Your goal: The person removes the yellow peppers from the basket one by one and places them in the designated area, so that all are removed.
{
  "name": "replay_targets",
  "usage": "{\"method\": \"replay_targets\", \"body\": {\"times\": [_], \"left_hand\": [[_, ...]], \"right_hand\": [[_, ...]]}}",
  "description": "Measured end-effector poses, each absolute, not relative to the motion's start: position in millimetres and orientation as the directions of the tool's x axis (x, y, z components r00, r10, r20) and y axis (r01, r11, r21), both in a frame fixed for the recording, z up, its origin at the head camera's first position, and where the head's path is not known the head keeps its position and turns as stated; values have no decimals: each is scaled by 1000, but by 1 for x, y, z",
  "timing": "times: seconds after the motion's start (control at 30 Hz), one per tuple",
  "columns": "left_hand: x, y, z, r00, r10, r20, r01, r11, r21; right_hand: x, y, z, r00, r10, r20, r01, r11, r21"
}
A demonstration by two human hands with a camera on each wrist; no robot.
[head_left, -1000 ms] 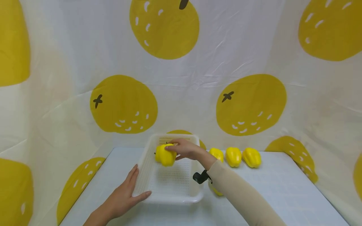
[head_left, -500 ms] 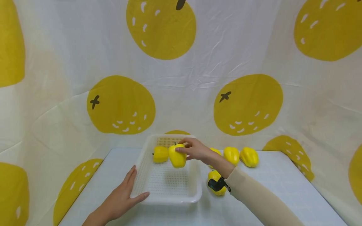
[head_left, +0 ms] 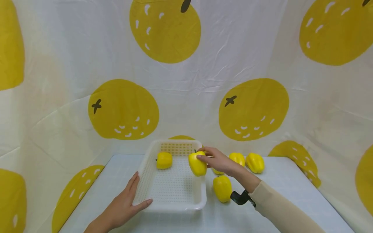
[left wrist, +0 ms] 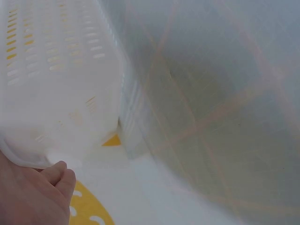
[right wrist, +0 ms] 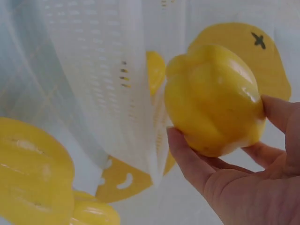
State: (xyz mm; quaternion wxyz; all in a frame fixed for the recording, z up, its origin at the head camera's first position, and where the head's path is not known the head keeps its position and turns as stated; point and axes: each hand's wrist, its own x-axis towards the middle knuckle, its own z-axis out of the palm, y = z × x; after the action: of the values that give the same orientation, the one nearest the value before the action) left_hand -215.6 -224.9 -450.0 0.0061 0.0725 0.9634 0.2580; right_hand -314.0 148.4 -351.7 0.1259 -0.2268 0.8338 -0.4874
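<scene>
The right hand (head_left: 217, 160) grips 1 yellow pepper (head_left: 197, 163) over the basket (head_left: 172, 207), whose near-left corner only the head view shows the flat-fingered left hand (head_left: 125, 204) bracing.

- I work in a staged recording booth, not a lived-in room.
- A fruit-printed cloth backdrop (head_left: 186, 81) encloses my table (head_left: 291, 194) on three sides.
- A camera strap (head_left: 240, 197) sits on my wrist.

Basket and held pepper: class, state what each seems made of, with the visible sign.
White basket: looks like moulded plastic, matt, with rows of punched slots. Yellow pepper in the right hand: smooth, waxy, evenly glossy skin, possibly a plastic replica; real cannot be excluded.
</scene>
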Motion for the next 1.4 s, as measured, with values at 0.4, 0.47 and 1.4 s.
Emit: {"method": "replay_targets", "body": {"times": [0.4,0.47,1.4], "left_hand": [[-218,-225,-451,-990,137,13,126,859,496],[-217,-225,-451,-991,135,11,123,859,497],[-219,-224,-447,-991,136,0,119,865,487]], "right_hand": [[-309,183,-364,-906,-422,-16,-195,453,-870],[-309,190,-365,-911,-412,-12,-197,460,-866],[-299,281,-387,-967,-235,-93,-72,608,-790]]}}
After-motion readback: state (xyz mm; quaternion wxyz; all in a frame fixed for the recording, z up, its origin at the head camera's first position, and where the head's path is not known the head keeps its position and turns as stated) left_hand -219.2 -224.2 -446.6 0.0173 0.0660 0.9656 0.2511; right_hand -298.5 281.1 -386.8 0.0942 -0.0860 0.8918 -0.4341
